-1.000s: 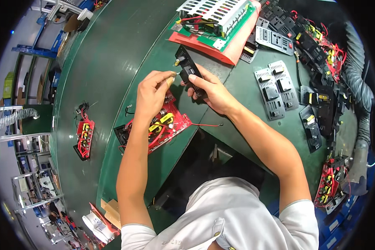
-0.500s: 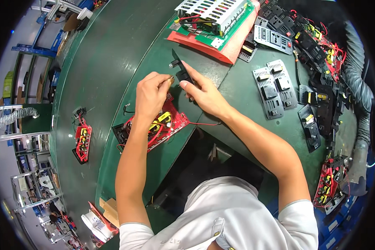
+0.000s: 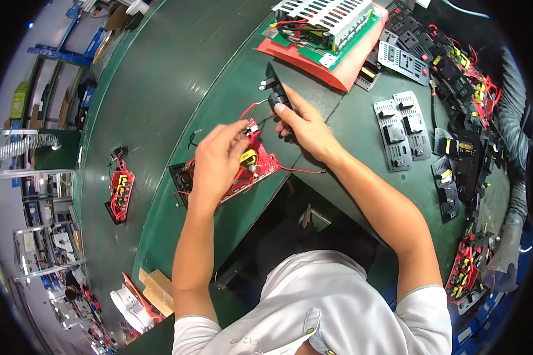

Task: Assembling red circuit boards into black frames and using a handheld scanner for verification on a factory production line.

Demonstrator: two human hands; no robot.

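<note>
My right hand (image 3: 307, 123) grips a black plastic panel (image 3: 276, 97), tilted up on its edge above the bench; small bright terminals stick out from its left side. Below and to the left lies a red circuit board (image 3: 265, 168) with yellow-wrapped parts and red wires. My left hand (image 3: 218, 158) is over this board, its fingers drawn together at the upper corner. What they pinch, if anything, is hidden. A red wire (image 3: 250, 110) rises between that corner and the panel. A thin red lead (image 3: 304, 171) trails off the board to the right.
Two grey socket panels (image 3: 393, 135) lie to the right, beside a heap of black panels (image 3: 462, 148). Behind stands a perforated white metal housing (image 3: 326, 18) on an orange-red sheet (image 3: 337, 78). Another small red board (image 3: 121, 190) sits at the left. A ribbed grey hose (image 3: 515, 130) runs along the right.
My left hand has lowered from beside the panel to the board's upper corner. A red wire now shows between board and panel. The view has shifted slightly; my right hand still holds the panel.
</note>
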